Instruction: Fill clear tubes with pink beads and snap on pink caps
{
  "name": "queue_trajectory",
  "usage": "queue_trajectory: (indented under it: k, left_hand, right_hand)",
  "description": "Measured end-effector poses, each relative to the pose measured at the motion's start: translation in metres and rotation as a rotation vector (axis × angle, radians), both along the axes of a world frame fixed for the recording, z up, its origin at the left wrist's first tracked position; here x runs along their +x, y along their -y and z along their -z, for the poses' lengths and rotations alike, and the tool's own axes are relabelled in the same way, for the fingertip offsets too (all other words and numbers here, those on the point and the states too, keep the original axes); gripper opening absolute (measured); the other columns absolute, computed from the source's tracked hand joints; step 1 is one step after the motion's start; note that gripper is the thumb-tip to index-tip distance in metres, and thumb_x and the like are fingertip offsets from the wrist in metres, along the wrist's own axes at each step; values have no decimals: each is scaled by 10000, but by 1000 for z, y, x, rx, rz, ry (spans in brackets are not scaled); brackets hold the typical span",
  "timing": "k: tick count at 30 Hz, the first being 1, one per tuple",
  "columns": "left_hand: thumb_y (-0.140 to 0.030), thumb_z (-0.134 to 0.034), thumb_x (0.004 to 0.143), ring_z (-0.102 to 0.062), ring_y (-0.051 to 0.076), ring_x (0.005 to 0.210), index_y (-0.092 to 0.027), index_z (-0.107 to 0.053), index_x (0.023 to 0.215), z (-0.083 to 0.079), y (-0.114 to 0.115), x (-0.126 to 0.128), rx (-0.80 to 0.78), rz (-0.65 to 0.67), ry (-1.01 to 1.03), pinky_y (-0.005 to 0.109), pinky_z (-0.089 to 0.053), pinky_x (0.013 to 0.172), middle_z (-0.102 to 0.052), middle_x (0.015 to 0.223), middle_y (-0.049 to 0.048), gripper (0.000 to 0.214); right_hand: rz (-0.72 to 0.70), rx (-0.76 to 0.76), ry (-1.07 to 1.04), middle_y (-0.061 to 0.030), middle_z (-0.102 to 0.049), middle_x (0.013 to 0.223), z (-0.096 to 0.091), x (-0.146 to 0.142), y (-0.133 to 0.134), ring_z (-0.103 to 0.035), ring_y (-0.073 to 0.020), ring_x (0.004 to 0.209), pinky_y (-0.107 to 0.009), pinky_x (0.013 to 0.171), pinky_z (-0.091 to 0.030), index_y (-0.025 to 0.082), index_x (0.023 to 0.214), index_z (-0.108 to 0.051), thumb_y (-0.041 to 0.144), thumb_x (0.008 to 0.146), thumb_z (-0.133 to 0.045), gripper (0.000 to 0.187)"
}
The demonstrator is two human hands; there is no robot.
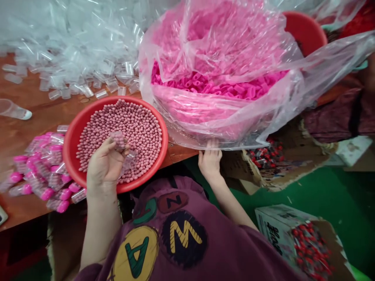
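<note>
My left hand (105,164) is closed over the red bowl (72,140) of small pink beads (137,125), holding a few clear tubes (121,142) filled with beads. My right hand (209,160) is at the table's front edge. Its fingers are together and tucked under the lower edge of the big clear plastic bag (234,128), which holds pink caps (222,88). The fingertips are hidden by the plastic.
Filled tubes with pink caps (43,171) lie left of the bowl on the wooden table (23,128). Empty clear tubes (73,47) are heaped at the back. A second red basin (307,31) stands behind the bag. Cardboard boxes of red items (307,242) sit on the green floor.
</note>
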State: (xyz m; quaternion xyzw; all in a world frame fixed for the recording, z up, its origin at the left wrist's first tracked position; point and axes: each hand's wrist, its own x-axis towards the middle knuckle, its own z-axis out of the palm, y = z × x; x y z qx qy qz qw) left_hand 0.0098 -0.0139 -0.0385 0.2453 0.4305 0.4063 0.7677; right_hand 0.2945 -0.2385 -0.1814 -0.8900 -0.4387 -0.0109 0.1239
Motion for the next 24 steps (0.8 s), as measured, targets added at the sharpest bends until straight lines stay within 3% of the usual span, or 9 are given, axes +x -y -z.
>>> queue_trajectory:
  k: [3, 5, 7, 9, 12, 14, 16, 18, 24]
  left_hand:
    - [-39, -616, 909, -716, 126, 722, -135, -762, 981, -1, 0, 0, 0, 2, 8, 212, -613, 640, -706, 823, 7, 189]
    - [-49, -598, 906, -720, 139, 716, -142, -767, 977, -3, -1, 1, -8, 0, -11, 215, -610, 631, -707, 800, 15, 206]
    - [-53, -586, 902, -715, 145, 706, -150, -768, 973, -4, -1, 1, -11, 5, -20, 212, -602, 620, -721, 794, 27, 219]
    - [-47, -578, 892, -698, 141, 687, -156, -747, 945, -6, -1, 2, -9, -2, 4, 208, -584, 600, -722, 792, 32, 209]
    - [-29, -573, 875, -693, 135, 676, -146, -719, 931, -6, -1, 0, -17, -21, 45, 212, -582, 598, -714, 806, 30, 196]
    - [-33, -592, 870, -703, 138, 689, -146, -728, 954, -5, -1, -1, -12, -30, 53, 215, -592, 613, -723, 821, 32, 196]
    - [-50, -634, 852, -704, 139, 699, -157, -735, 962, -4, -1, -3, 9, -38, 58, 209, -590, 617, -732, 828, 35, 184]
    - [-67, -665, 824, -702, 138, 695, -158, -733, 948, -2, -1, -3, 25, -39, 61, 208, -584, 612, -730, 827, 35, 168]
    - [-95, -708, 834, -737, 137, 719, -160, -735, 1001, 3, -1, -3, 24, -10, 21, 223, -599, 640, -746, 885, 19, 182]
  right_hand:
    - [-195, -24, -35, -284, -817, 1364, -35, -11, 16, -777, -381, 1253, -521, 1088, -592, 54, 1441, -757, 299, 1148, -520, 450]
    - [-302, 43, -43, -162, -863, 1192, -64, 1, 9, -795, -281, 1093, -422, 1048, -597, 171, 1297, -823, 325, 1195, -483, 386]
    - [-312, 174, 92, -182, -819, 1325, -89, 28, -8, -746, -309, 1242, -458, 1134, -560, 171, 1393, -784, 409, 1202, -523, 402]
    - [-254, 169, 245, -270, -659, 1590, -101, 60, -26, -604, -435, 1461, -599, 1202, -498, 119, 1650, -602, 558, 1147, -627, 667]
    - [-295, 16, 266, -287, -643, 1501, -87, 87, -37, -601, -445, 1338, -599, 1126, -511, 76, 1675, -524, 556, 1060, -758, 814]
    - [-332, -75, 210, -242, -688, 1358, -60, 85, -32, -604, -406, 1231, -533, 1048, -519, 117, 1511, -658, 404, 1029, -783, 575]
    - [-322, -112, 153, -186, -712, 1179, -32, 77, -26, -596, -358, 1114, -477, 986, -514, 164, 1269, -756, 224, 1037, -666, 255]
    - [-301, -120, 128, -154, -705, 1063, -12, 74, -26, -582, -334, 1041, -449, 958, -516, 191, 1122, -768, 145, 1043, -551, 235]
    - [-198, -160, 106, -208, -740, 1177, -8, 92, -69, -610, -348, 1122, -456, 1007, -528, 133, 1170, -759, 59, 966, -487, 348]
